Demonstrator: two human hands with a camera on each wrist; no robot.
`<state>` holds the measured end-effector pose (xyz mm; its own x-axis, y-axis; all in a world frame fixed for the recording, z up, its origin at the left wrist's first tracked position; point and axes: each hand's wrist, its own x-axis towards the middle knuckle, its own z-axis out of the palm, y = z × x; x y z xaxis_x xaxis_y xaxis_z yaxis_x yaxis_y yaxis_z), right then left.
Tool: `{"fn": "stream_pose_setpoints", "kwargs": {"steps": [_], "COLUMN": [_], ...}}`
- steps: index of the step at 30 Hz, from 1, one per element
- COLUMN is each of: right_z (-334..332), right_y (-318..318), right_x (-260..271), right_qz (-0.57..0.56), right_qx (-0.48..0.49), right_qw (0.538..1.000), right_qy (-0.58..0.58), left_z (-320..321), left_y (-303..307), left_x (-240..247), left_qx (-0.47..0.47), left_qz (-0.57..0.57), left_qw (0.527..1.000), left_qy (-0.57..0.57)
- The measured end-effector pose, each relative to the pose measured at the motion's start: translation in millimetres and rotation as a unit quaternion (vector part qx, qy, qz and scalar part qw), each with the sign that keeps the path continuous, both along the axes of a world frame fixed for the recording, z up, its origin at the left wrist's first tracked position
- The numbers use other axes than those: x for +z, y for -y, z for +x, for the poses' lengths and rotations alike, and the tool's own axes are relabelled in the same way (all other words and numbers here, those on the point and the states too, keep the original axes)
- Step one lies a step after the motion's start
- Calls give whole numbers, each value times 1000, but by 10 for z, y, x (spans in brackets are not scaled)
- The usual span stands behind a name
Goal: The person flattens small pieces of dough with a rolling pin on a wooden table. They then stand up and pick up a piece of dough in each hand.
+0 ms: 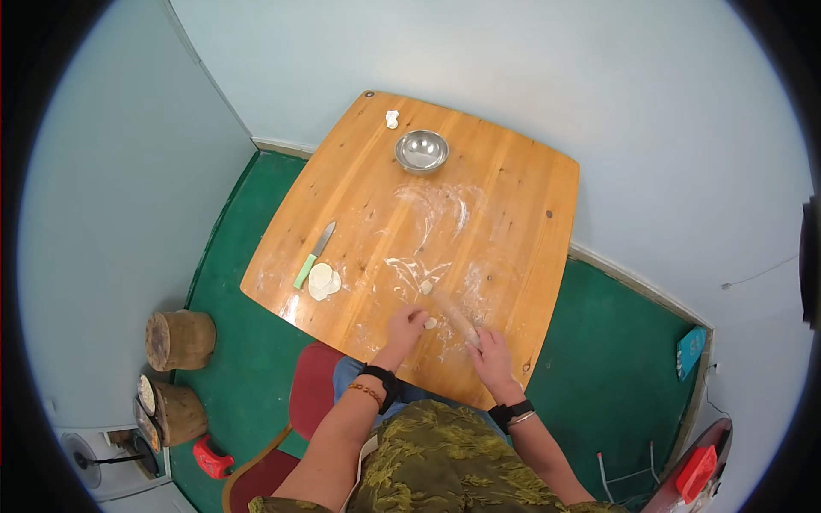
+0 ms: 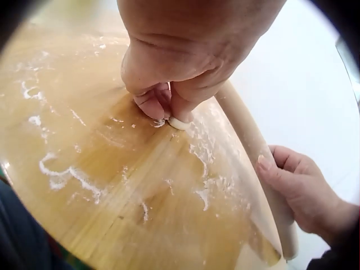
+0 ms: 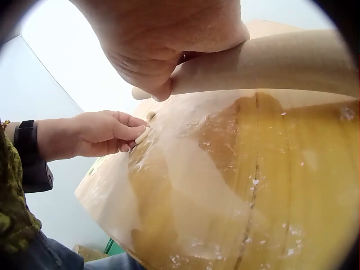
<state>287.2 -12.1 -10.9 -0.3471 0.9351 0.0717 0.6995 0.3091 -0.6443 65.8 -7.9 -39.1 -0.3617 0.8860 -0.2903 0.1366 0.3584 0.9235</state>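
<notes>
My left hand (image 1: 406,328) pinches the edge of a small flattened piece of dough (image 2: 179,124) between thumb and fingers, close over the floured tabletop. In the right wrist view the same dough (image 3: 144,135) shows at the left fingertips. To its right, my right hand (image 1: 493,359) grips a wooden rolling pin (image 3: 270,64) near one end. The pin slants away from me across the table and is blurred in the head view. A second small lump of dough (image 1: 426,288) lies just beyond the left hand.
White flour streaks the wooden table (image 1: 505,192). At the left lie several rolled dough rounds (image 1: 322,280) beside a knife (image 1: 315,255) with a green handle. A metal bowl (image 1: 422,152) and a crumpled white tissue (image 1: 392,119) are at the far end. A red chair (image 1: 313,389) stands at the near left.
</notes>
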Motion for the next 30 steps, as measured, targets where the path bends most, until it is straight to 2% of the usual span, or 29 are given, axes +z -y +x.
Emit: {"fn": "stream_pose_setpoints", "kwargs": {"steps": [3, 6, 9, 12, 18, 24, 27, 30], "right_z": [-25, -23, -29, -43, -175, -252, -260, -269], "right_y": [4, -32, -70, -41, -38, -241, -347, -377], "right_x": [11, 19, 51, 45, 69, -69, -18, -53], "right_qz": [22, 31, 59, 69, 20, 72, 41, 47], "right_qx": [13, 49, 108, 128, 52, 11, 6, -4], "right_qw": [1000, 998, 991, 984, 985, 983, 983, 982], "right_qy": [-2, 11, 57, 106, 161, 171, 178, 184], "left_z": [-164, -227, -181, -225, -323, -216, -218, -240], "left_y": [79, 100, 147, 199, 7, -202, -304, -305], "left_x": [-159, -95, 229, 43, -47, -51, 84, 43], "left_qx": [58, 95, 9, -71, -113, -62, -78, -85], "left_qz": [22, 132, 150, 172, 119, 89, 18, 29], "left_qw": [991, 974, 959, 959, 965, 976, 985, 983], "left_qy": [-123, -157, -242, -213, -204, -189, -154, -161]}}
